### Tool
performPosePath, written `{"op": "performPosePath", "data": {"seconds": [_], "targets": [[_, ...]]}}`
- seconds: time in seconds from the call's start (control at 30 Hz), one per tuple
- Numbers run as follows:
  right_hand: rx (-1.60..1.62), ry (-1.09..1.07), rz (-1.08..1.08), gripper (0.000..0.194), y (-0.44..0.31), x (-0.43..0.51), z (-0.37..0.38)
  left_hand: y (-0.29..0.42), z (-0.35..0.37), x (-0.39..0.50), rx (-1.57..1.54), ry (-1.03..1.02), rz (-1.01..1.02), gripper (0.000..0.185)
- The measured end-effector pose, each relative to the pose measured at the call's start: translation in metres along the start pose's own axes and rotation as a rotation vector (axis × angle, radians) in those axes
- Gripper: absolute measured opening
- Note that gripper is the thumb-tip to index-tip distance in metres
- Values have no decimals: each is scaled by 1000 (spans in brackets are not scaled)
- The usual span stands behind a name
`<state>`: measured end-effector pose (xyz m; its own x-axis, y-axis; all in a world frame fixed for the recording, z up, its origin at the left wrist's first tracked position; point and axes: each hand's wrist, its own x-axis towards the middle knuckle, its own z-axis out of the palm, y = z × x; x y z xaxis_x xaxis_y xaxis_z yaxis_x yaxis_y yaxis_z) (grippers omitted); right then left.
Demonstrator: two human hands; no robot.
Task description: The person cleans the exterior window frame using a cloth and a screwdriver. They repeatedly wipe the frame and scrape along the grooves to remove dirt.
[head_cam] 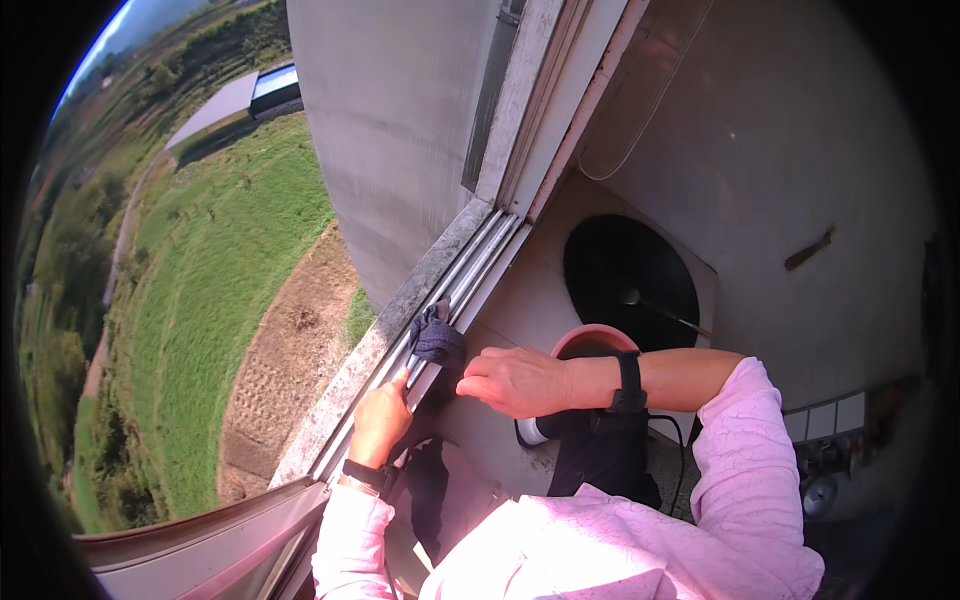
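Note:
A dark, bunched cloth (437,337) lies across the metal rails of the sliding-window track (472,266). Just below it, my left hand (381,420) rests on the track with a finger extended along a rail; its other fingers are folded and partly hidden. My right hand (514,382) hovers on the room side of the track, close to the cloth but apart from it. Its fingers are curled, and nothing shows between them.
Outside the concrete sill (330,427) there is a drop to a grassy field (225,262). A large black wok (622,277) and a pink bucket (592,341) are at the right. An opened window sash (217,540) stands at lower left. A beaded cord (660,112) hangs by the wall.

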<state>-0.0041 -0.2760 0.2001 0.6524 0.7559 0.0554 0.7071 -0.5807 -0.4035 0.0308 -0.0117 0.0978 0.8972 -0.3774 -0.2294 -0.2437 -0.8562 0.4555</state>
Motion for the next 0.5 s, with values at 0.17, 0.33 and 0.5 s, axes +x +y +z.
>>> {"op": "performPosePath", "data": {"seconds": [0.17,0.33,0.5], "targets": [[11,-27,-103,76,-18,78,67,-14,19,-4,-182,-130,-82,32],[394,-18,-66,102,-12,105,110,-27,24,-26,-1304,52,-371,36],[259,-4,-98,42,1,108,130,-10,33,-73,-1993,387,-340,49]]}}
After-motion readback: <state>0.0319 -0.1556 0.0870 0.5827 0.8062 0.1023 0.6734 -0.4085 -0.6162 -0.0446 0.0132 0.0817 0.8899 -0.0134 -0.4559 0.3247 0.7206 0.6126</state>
